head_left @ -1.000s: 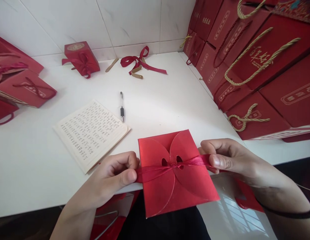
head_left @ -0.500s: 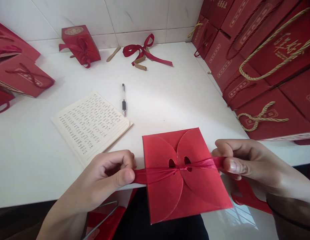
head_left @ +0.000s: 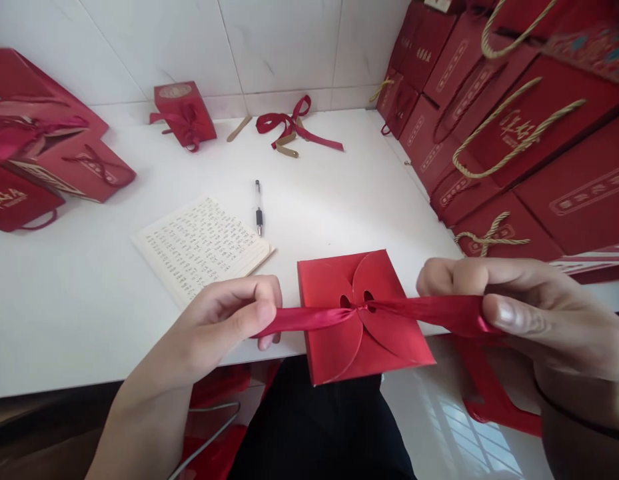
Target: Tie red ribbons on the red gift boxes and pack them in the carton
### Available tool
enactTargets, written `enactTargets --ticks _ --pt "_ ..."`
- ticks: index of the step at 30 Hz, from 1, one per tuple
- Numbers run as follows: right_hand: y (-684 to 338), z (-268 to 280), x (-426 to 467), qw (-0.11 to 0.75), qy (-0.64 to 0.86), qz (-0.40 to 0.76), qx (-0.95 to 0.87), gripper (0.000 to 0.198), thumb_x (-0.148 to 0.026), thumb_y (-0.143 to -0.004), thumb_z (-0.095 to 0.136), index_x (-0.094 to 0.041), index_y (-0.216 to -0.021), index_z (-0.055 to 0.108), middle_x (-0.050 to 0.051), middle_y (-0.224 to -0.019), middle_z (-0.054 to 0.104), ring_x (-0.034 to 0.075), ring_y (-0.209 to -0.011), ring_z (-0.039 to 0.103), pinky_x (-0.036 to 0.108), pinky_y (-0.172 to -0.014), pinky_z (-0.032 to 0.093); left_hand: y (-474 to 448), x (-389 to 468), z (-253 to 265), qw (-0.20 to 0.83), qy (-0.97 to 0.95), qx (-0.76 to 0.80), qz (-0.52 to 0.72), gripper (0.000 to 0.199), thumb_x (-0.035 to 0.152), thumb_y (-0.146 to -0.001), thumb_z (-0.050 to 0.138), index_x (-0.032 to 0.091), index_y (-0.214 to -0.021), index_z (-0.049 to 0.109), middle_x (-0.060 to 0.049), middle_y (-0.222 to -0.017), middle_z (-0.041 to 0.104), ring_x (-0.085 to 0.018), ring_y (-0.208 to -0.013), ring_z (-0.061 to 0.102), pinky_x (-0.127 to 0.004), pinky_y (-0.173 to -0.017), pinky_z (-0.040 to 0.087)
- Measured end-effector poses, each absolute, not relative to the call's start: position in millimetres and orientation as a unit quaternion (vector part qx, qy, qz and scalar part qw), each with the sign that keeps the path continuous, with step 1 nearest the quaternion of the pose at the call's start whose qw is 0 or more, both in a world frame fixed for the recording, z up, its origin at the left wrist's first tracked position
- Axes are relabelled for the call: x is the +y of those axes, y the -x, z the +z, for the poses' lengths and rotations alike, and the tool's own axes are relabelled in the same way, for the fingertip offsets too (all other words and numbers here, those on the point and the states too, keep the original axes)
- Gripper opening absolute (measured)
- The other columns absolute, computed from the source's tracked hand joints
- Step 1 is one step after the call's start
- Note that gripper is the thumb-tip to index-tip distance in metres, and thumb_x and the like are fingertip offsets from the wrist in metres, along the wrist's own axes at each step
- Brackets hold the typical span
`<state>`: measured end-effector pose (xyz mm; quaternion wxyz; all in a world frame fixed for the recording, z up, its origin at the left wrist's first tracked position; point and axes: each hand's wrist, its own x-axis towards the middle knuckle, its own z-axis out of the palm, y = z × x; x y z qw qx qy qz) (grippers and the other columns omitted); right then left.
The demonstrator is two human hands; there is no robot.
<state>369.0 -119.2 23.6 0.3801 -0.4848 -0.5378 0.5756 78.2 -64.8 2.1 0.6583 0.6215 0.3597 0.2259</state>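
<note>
A square red gift box (head_left: 334, 357) with curved overlapping flaps lies partly over the table's front edge, above my lap. Dark red ribbon (head_left: 434, 313) runs across its top and is knotted at the middle, beside two small holes. My left hand (head_left: 239, 313) pinches one end of the ribbon between thumb and fingers, left of the box. The other end is held by my right hand (head_left: 509, 307), off the box's right side. Both ends are drawn out taut sideways. The fingertips behind the ribbon are partly hidden.
A handwritten notepad (head_left: 204, 247) and a pen (head_left: 259, 208) lie behind my left hand. Near the wall sit a small ribboned box (head_left: 202, 110) and loose ribbon (head_left: 289, 123). Red gift bags (head_left: 96, 170) stand at left; stacked red boxes (head_left: 514, 127) line the right.
My right hand has moved farther right, stretching a longer piece of ribbon from the knot. The ribbon has lifted off the box's surface at both sides. The camera view has shifted slightly.
</note>
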Motion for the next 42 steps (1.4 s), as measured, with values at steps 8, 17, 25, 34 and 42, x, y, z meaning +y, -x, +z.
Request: enactTargets --ticks 8,17,25,34,42 --pt "-330 43 -106 0.394 0.435 0.491 -0.644 0.017 -0.037 -0.082 0.066 -0.022 -0.087 0.071 0.006 -0.097 0.067 0.025 -0.094 0.061 0.035 -0.079 0.051 -99 -70 49 0.602 -0.662 0.384 0.23 0.026 0.042 -0.084 0.053 0.019 -0.072 0.052 0.005 -0.052 0.04 -0.007 -0.045 0.032 -0.022 -0.043 0.027" --pt "-281 16 -112 0.523 0.457 0.405 -0.595 0.022 -0.037 -0.08 0.063 -0.017 -0.085 0.07 0.004 -0.083 0.068 0.02 -0.078 0.062 0.028 -0.07 0.05 -91 -74 74 0.34 -0.793 0.466 0.194 0.031 0.044 -0.071 0.065 0.023 -0.094 0.059 0.002 -0.068 0.056 -0.008 -0.044 0.041 -0.02 -0.04 0.029" --pt "-266 20 -116 0.483 0.453 0.302 -0.685 0.02 -0.025 -0.086 0.049 -0.019 -0.091 0.068 0.005 -0.094 0.066 0.019 -0.087 0.06 0.031 -0.081 0.046 -67 -89 92 0.307 -0.839 0.433 0.115 0.021 0.028 -0.081 0.045 0.025 -0.089 0.064 0.003 -0.062 0.052 -0.011 -0.045 0.047 -0.02 -0.041 0.034" --pt "-258 13 -110 0.507 0.451 0.414 -0.607 0.022 -0.027 -0.077 0.059 -0.017 -0.096 0.057 0.003 -0.081 0.069 0.018 -0.075 0.064 0.031 -0.076 0.049 -79 -82 107 0.187 -0.892 0.39 0.134 0.02 0.027 -0.082 0.046 0.022 -0.075 0.064 -0.002 -0.085 0.055 -0.012 -0.059 0.053 -0.023 -0.05 0.036" --pt "-255 20 -111 0.484 0.465 0.379 -0.638 0.011 -0.022 -0.077 0.053 -0.016 -0.077 0.062 0.002 -0.075 0.066 0.016 -0.069 0.062 0.026 -0.065 0.047 -93 -72 114 0.169 -0.933 0.296 0.12 0.019 0.018 -0.08 0.044 0.02 -0.072 0.061 0.0 -0.088 0.056 -0.014 -0.074 0.053 -0.025 -0.062 0.037"
